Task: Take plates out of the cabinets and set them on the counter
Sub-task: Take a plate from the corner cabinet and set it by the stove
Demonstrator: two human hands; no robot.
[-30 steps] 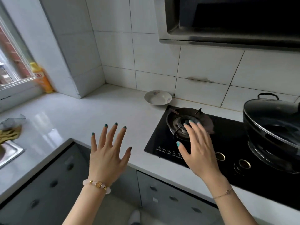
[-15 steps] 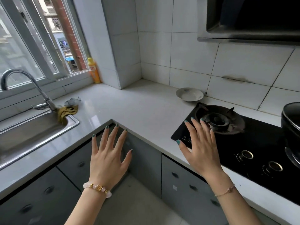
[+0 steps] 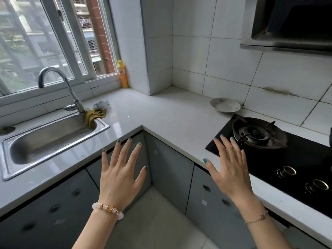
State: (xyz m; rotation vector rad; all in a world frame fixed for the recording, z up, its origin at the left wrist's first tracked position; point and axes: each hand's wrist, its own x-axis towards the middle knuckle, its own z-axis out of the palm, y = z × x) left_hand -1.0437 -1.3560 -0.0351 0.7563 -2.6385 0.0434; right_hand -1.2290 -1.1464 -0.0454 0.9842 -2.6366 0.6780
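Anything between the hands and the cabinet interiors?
Yes: the cabinet doors below the counter are all shut. Left hand and right hand hover open in front of them, with nothing else between.

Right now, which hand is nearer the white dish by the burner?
Right. The right hand is at the hob corner before the white dish; the left hand is farther left, over the cabinets.

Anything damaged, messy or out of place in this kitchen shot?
A dark ragged stain runs along a grout line of the white wall tiles behind the black gas hob, like scorching or damp. A crumpled mustard-yellow cloth droops over the rim of the steel sink beside the tap. Nothing spilled.
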